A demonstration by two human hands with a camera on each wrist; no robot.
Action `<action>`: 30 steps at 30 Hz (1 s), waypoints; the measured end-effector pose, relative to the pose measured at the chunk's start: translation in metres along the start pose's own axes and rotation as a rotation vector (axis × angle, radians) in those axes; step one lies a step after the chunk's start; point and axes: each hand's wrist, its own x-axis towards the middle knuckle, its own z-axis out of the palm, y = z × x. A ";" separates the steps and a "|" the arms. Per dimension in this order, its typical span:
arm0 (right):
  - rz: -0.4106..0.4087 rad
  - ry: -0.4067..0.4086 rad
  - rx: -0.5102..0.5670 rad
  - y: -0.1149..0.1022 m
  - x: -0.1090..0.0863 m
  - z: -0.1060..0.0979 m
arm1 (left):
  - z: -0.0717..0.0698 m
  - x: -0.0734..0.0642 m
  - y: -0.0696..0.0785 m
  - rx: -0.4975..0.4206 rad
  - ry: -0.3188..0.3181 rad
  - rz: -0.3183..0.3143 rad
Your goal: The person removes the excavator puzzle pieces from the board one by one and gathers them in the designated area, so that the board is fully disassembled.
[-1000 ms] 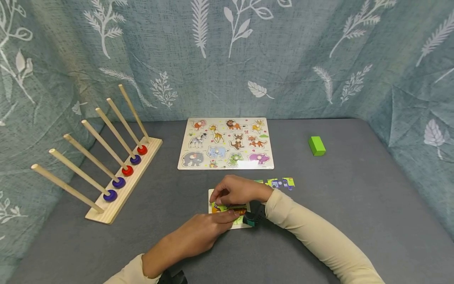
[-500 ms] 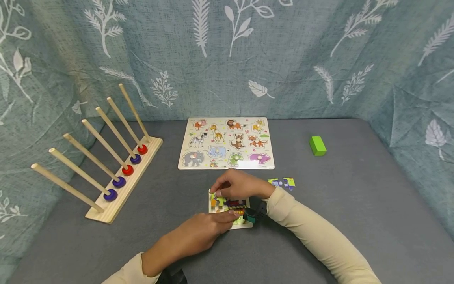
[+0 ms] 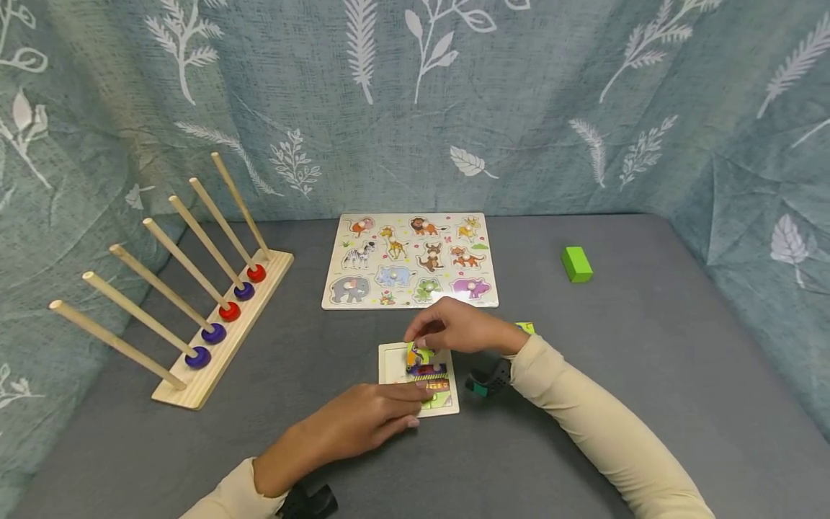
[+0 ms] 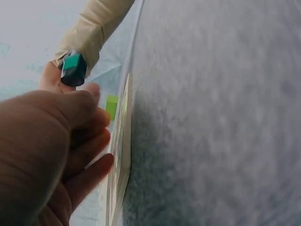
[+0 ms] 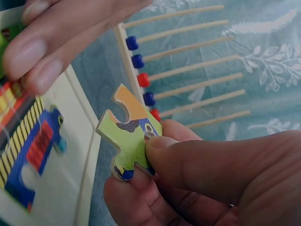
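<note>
In the head view a small wooden puzzle tray [image 3: 392,367] lies on the table, its left part showing bare wood and joined pieces [image 3: 436,386] along its right side. My left hand [image 3: 369,418] reaches over its lower edge, fingers fairly straight and resting on the pieces. Above the upper part of the tray, my right hand [image 3: 463,326] pinches a jigsaw piece [image 5: 129,136] between thumb and fingers. That piece is green, orange and blue, and tilted in the right wrist view. In the left wrist view my left hand [image 4: 42,141] hides most of the tray.
A loose jigsaw piece [image 3: 525,327] peeks out behind the right sleeve. Farther back lies an animal peg puzzle board [image 3: 415,249], with a green block [image 3: 576,264] to its right. On the left stands a wooden rack [image 3: 227,339] with upright rods and red and blue rings.
My right hand has moved right from the tray's left part with the jigsaw piece, leaving bare wood there. The right sleeve now covers more of the loose pieces. My left hand stays on the tray.
</note>
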 end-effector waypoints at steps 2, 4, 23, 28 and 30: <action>0.005 0.013 0.006 -0.001 -0.003 -0.003 | -0.001 -0.001 -0.001 -0.012 0.018 0.020; 0.014 0.024 0.007 -0.001 -0.006 -0.007 | -0.003 -0.001 -0.003 -0.017 0.022 0.021; 0.070 -0.011 0.021 0.012 -0.041 -0.026 | -0.012 0.000 -0.007 -0.117 -0.108 -0.128; 0.088 -0.025 0.000 0.014 -0.049 -0.028 | -0.011 0.000 -0.006 -0.083 -0.114 -0.115; 0.095 -0.019 -0.010 0.015 -0.052 -0.029 | -0.011 0.000 -0.005 -0.085 -0.110 -0.114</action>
